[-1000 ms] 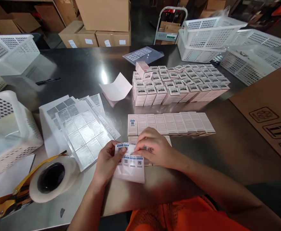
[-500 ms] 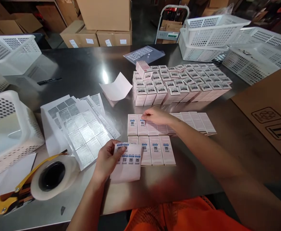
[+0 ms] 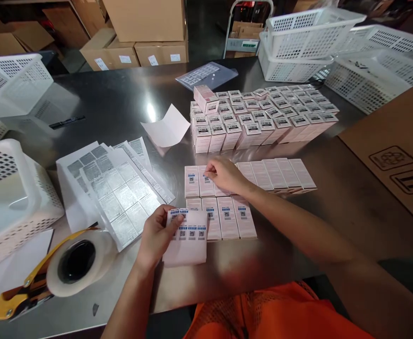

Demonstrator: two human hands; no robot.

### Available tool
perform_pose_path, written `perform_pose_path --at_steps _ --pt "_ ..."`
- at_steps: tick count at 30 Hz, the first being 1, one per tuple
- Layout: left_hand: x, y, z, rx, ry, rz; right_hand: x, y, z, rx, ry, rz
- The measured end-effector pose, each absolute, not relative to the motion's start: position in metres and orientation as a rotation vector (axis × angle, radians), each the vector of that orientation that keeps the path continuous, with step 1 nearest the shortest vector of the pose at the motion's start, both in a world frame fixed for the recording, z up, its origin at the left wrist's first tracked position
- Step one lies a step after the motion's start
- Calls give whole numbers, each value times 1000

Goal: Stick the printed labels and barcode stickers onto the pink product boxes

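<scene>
A person is sitting at the near edge of a steel table [image 3: 121, 103]. The left hand [image 3: 157, 235] is gripping a label sheet [image 3: 188, 240] near that edge, thumb on top. The right hand [image 3: 223, 174] is pressing a label, fingertips down, onto a flat pink box [image 3: 206, 181] in the middle row (holding nothing that shows). Rubbing from the centre outward would probably seat it flat. White mesh baskets [image 3: 308, 33] are stacking at the far right corner; their contents are hidden. A basket [image 3: 12, 197] is lying overturned at the left edge.
</scene>
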State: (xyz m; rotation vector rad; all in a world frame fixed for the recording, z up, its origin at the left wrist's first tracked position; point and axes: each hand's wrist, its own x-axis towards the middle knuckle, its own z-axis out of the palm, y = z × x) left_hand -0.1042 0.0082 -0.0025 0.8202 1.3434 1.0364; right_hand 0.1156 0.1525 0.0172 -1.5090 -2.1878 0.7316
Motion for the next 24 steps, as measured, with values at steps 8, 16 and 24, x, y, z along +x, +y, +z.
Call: perform_pose_path --at_steps 8,16,24 --pt "-105 7 -2 873 1352 1068 112 121 27 -1330 -1857 895" --pt "-102 5 7 949 1341 1096 87 53 29 -903 -2162 762" --pt "-106 5 1 865 1404 1098 135 110 51 -1113 -1923 901"
